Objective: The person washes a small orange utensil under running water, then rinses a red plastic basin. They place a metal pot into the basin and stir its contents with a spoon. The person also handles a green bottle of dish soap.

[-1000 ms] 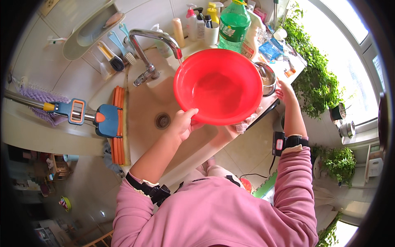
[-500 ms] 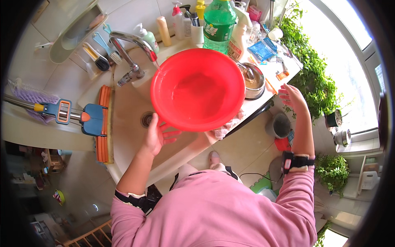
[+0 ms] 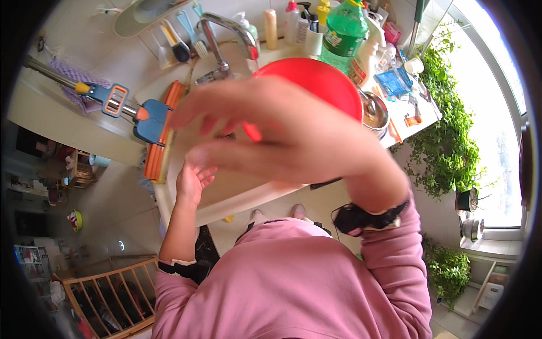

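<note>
My right hand [image 3: 282, 130] is raised close in front of my view, a little blurred, its thumb and fingers apart with nothing visible in them. It hides much of the sink [image 3: 231, 206] and the near part of a red plastic basin [image 3: 319, 76]. Over the sink's left part my left hand [image 3: 192, 183] is held with fingers spread and nothing seen in it; the right thumb overlaps its fingertips. The basin rests at the sink's far right, apart from the left hand. A chrome tap [image 3: 228, 25] curves over the sink beside the basin.
A sponge mop [image 3: 151, 121] with an orange head lies along the sink's left edge. Behind the basin stand a green plastic bottle [image 3: 342, 34] and a spray bottle [image 3: 370, 51]. A metal bowl [image 3: 377, 116] sits right of the basin. Leafy plants [image 3: 446, 130] line the window.
My right hand has swung from beside the counter's right end leftward across my view. My left hand has drawn away from the basin's rim. The view has shifted, so the sink area sits further right.
</note>
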Available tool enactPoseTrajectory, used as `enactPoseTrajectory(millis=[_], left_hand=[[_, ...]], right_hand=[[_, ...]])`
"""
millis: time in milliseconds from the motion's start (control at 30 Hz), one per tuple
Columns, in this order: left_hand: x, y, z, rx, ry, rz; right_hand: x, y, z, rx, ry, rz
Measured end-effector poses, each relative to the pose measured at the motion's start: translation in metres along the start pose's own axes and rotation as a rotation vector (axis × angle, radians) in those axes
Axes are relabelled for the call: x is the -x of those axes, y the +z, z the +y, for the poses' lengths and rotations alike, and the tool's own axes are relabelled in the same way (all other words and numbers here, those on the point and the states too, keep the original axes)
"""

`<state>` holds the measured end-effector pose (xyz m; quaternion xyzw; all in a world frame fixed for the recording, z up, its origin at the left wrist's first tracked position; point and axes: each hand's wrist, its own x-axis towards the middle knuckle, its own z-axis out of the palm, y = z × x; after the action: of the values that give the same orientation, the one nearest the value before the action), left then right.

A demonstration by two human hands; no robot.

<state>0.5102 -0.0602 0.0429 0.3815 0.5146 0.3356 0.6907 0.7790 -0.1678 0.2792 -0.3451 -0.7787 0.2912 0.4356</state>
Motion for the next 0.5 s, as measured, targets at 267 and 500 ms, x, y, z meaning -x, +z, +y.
enactPoseTrajectory(millis=[267, 500], left_hand=[[0.018, -0.124, -0.012, 0.065, 0.002, 0.215], [0.020, -0.155, -0.012, -0.049, 0.070, 0.246]], right_hand=[[-0.034, 0.202, 0.184, 1.080, 0.391, -0.803], [-0.015, 0.241, 0.255, 0.546, 0.503, -0.582]])
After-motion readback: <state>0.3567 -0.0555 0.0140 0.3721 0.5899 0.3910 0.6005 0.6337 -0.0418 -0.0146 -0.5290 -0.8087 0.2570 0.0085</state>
